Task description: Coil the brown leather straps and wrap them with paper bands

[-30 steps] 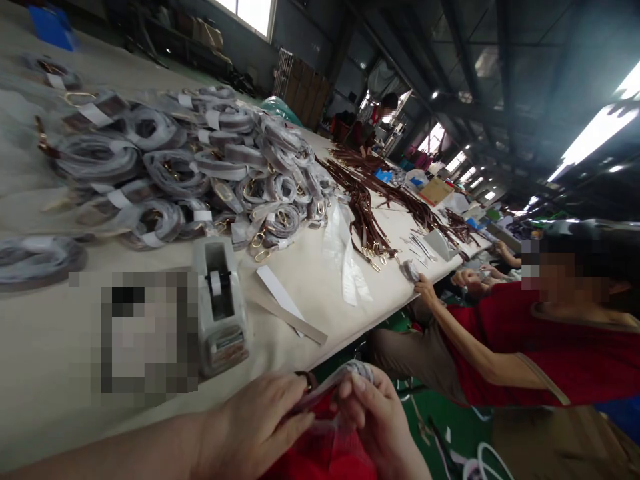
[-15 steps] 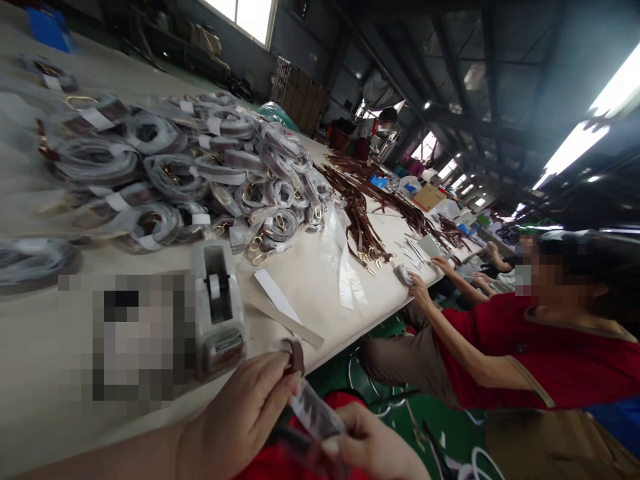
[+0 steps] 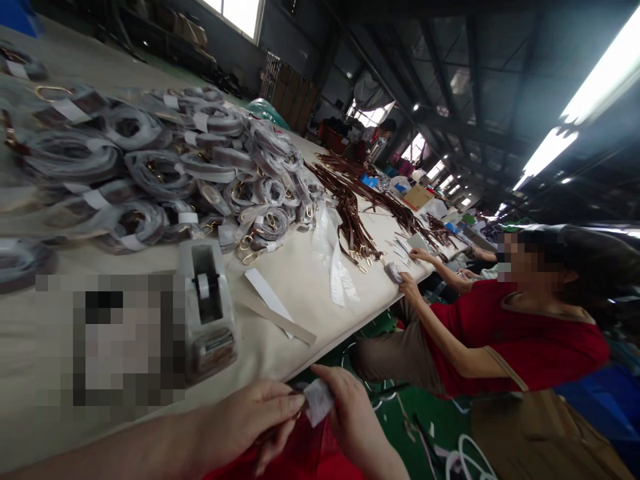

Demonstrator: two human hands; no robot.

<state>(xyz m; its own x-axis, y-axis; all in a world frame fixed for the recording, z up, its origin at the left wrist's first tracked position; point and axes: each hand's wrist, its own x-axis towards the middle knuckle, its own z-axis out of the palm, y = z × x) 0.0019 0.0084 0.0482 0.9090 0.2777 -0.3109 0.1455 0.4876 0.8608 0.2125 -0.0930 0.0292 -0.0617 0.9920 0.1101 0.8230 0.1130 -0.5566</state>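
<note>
Just beyond the table's near edge, my left hand [image 3: 260, 412] is closed in a pinch, with a bit of brown strap showing under its fingers. From the pinch a piece of strap in cloudy plastic wrap [image 3: 319, 401] runs to my right hand [image 3: 353, 417], whose fingers curl around its other side. Most of this strap is hidden by my hands. Closest on the table is a grey tape dispenser [image 3: 210, 313], left of and above my left hand. Beyond it lies a heap of coiled straps [image 3: 165, 173] in plastic, with paper bands and gold-coloured clips.
Paper strips [image 3: 273, 307] and clear plastic sleeves [image 3: 337, 267] lie on the pale table [image 3: 370, 287]. Farther along are loose brown straps [image 3: 355, 220] with metal clips. A co-worker in red [image 3: 480, 327] sits at the right, holding a small coil [image 3: 393, 272]. A cardboard box [image 3: 530, 433] stands on the floor.
My right hand has moved up beside my left, and the wrapped strap between them shows as a shorter piece. The scene has shifted slightly left in view.
</note>
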